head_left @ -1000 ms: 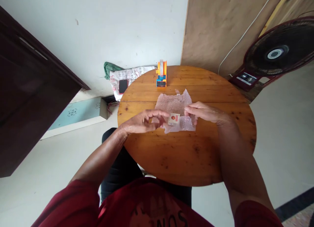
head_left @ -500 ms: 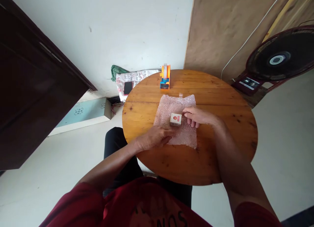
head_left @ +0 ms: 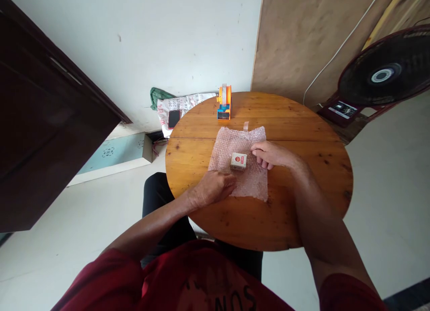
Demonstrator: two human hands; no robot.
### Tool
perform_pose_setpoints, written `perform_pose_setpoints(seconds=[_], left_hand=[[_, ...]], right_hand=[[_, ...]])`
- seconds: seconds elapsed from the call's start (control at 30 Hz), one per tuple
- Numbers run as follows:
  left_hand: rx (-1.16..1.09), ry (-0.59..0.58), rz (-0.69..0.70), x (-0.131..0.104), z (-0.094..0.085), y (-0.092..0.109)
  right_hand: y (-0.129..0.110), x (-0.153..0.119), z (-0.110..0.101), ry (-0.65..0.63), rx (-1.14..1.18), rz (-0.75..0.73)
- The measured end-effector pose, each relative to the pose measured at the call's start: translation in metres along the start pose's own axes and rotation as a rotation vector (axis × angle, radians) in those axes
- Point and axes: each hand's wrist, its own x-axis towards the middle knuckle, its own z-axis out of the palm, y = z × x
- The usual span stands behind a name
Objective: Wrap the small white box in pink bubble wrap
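Observation:
A small white box with red print [head_left: 238, 161] rests on a sheet of bubble wrap [head_left: 251, 184], which lies on the round wooden table [head_left: 295, 123]. A short strip of tape [head_left: 246, 126] shows at the sheet's far edge. My left hand [head_left: 218, 185] is closed over the sheet's near left part, just below the box; what its fingers hold is hidden. To the right of the box, my right hand [head_left: 268, 154] is over the wrap with its fingers curled together, and anything between them is too small to make out.
An orange and blue tape dispenser [head_left: 224, 103] stands at the table's far edge. Beyond the left edge, a dark phone [head_left: 174, 119] lies on a printed white bag [head_left: 164, 112]. A large fan [head_left: 383, 76] stands at the right, beside the wall.
My left hand's fingers have drawn together, and the hand has shifted slightly. My right hand stays near the box with little movement. The whole view has shifted a little.

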Motion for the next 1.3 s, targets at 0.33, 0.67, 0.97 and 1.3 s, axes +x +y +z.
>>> perform_pose_setpoints(seconds=[0.33,0.67,0.97,1.3], left_hand=[[-0.047,0.456,-0.193,0.014,0.028,0.003],[-0.146,0.333,-0.305,0.026,0.043,-0.002],[-0.088,0.207,-0.287,0.018,0.037,-0.01],[-0.122,0.211,-0.279,0.018,0.042,-0.013]], right_hand=[[0.0,-0.001,-0.001,0.007,-0.025,-0.01],[0.0,-0.005,0.002,0.036,-0.072,-0.131],[-0.019,-0.015,0.011,0.058,-0.271,-0.318],[-0.025,-0.01,0.018,0.111,-0.364,-0.335]])
